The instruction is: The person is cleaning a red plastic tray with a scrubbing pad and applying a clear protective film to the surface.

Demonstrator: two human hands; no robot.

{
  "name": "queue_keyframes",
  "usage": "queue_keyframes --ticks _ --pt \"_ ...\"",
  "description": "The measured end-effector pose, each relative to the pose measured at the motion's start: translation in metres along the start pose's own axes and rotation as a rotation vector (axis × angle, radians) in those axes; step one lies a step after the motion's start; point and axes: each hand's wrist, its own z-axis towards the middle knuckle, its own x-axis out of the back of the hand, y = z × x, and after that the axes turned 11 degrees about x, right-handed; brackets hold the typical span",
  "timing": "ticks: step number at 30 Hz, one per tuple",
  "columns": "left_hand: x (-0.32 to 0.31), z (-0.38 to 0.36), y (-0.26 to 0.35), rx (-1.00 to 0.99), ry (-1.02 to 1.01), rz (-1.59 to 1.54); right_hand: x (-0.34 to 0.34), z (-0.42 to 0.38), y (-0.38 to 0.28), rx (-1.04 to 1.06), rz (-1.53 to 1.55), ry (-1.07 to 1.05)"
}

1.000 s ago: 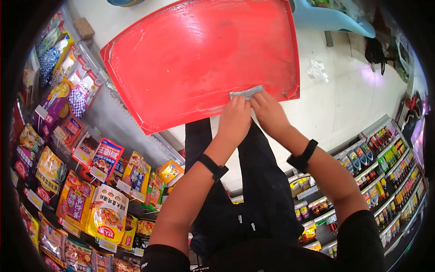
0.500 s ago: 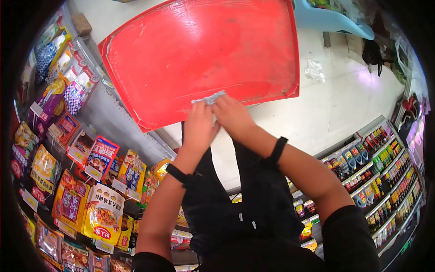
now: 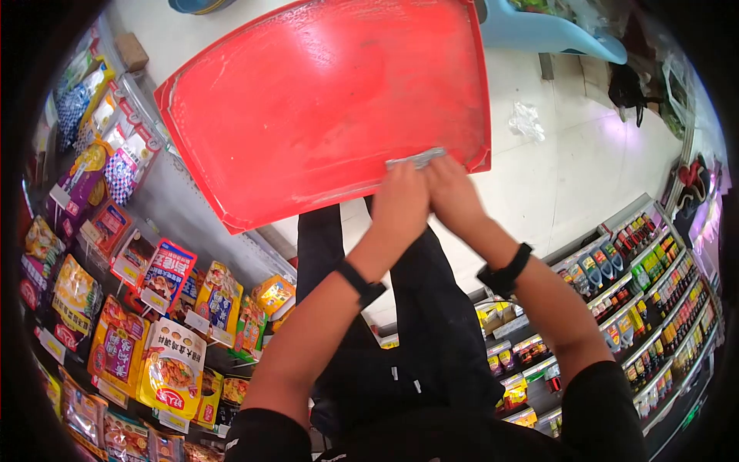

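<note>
A large red plastic tabletop or tray (image 3: 308,115) with a raised rim lies in front of me, its surface smeared and scuffed. Both my hands press a folded grey cloth (image 3: 416,159) onto it, close to the near right rim. My left hand (image 3: 403,199) has its fingers closed over the cloth's left part. Beside it, touching, my right hand (image 3: 456,194) grips the right part, slightly blurred. Much of the cloth is hidden beneath the fingers.
Shelves of packaged seasonings (image 3: 173,362) stand close on my left. Bottle racks (image 3: 654,308) line the lower right. A light blue plastic bin (image 3: 539,32) adjoins the tabletop's far right. Crumpled clear plastic (image 3: 526,122) lies on the pale floor.
Both hands have slid the cloth to the right along the near side of the red surface, keeping hold of it. The view has shifted slightly.
</note>
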Motion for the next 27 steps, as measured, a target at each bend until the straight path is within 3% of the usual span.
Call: queue_keyframes --ticks 6,10,12,20,22,27 --pt "0.052 -0.034 -0.061 0.073 -0.060 0.045 -0.031 0.051 -0.060 -0.007 0.059 -0.020" --pt "0.045 -0.024 -0.047 0.001 -0.056 0.004 -0.008 0.035 -0.041 0.006 0.100 -0.014" --pt "0.031 -0.006 -0.021 -0.015 -0.152 -0.071 0.014 0.021 -0.017 -0.101 0.062 -0.134" --pt "-0.004 0.036 0.034 -0.067 -0.212 -0.324 0.056 -0.015 0.034 -0.103 -0.162 -0.297" --pt "-0.011 0.043 0.043 -0.125 -0.162 -0.318 0.057 -0.017 0.034 -0.135 -0.278 -0.105" --pt "-0.013 0.060 0.050 -0.144 -0.124 -0.356 0.055 -0.013 0.037 -0.159 -0.485 0.020"
